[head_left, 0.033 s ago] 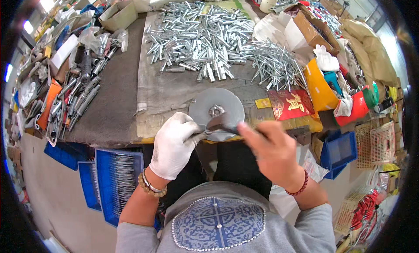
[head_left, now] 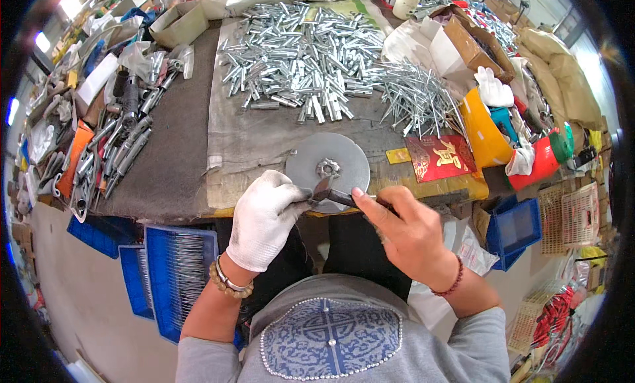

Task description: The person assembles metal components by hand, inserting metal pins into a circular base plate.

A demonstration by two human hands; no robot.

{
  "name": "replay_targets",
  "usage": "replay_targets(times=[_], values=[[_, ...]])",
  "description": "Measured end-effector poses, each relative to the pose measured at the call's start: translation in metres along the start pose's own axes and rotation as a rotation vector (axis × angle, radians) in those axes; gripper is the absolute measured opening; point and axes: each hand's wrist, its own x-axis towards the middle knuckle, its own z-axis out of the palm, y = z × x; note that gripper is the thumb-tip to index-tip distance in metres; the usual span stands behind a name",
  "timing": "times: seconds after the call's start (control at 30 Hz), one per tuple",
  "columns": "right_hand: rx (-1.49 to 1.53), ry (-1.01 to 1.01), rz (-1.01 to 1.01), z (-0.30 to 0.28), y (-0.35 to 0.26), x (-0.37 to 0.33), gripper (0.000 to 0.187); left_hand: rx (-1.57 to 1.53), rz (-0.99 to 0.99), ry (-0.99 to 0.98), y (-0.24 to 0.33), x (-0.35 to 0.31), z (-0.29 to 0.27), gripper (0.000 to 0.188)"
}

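A grey round metal disc [head_left: 344, 155] with a rough lump at its centre lies at the bench's near edge. Over its near part, my bare right hand [head_left: 418, 234] grips a small hammer [head_left: 323, 188] by its dark handle, index finger laid along the top. My left hand [head_left: 261, 217], in a white glove with darkened fingertips, is pinched closed right beside the hammer head. Whatever sits between those fingertips is too small and covered to make out. Farther back lie a big heap of short silvery metal tubes [head_left: 304, 59] and, to its right, a pile of thin metal rods [head_left: 420, 98].
Metal tools and tubular parts [head_left: 129, 145] crowd the left of the bench. At right are a red card [head_left: 430, 168], a yellow container [head_left: 483, 131] and a white glove [head_left: 493, 88]. Blue crates [head_left: 151, 277] holding rods stand below at left; another blue crate [head_left: 519, 225] stands at right.
My right hand and the hammer, blurred by motion before, now show sharply, with the hand slightly farther left. My left hand stays in nearly the same place beside the hammer head.
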Motion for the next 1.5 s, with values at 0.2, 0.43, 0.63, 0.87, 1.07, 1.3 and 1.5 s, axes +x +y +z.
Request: replay_targets(times=[0.2,0.43,0.63,0.87,1.07,1.3,1.5], values=[[0.065,0.081,0.060,-0.001,0.000,0.006,0.061,-0.022,-0.028,0.003,0.001,-0.002,0.000,0.017],[-0.192,0.044,-0.007,0.008,0.016,0.020,0.043,-0.057,-0.016,0.007,-0.004,-0.003,-0.001,0.018],[0.079,-0.154,0.222,0.020,-0.016,0.000,0.019,-0.037,-0.032,0.056,0.004,-0.008,0.002,0.020],[0.864,-0.398,0.605,0.032,-0.023,-0.013,0.024,-0.227,-0.354,0.268,0.025,-0.049,0.030,0.046],[1.171,-0.440,0.925,0.037,-0.045,-0.011,0.021,-0.780,-0.777,0.199,0.038,-0.044,0.024,0.062],[1.092,-0.453,0.723,0.057,-0.065,-0.017,0.040,-0.746,-0.628,0.279,0.025,-0.066,0.014,0.062],[1.106,-0.637,0.705,0.087,-0.072,-0.017,0.047,-0.524,-0.739,0.437,-0.016,-0.130,-0.030,0.058]])
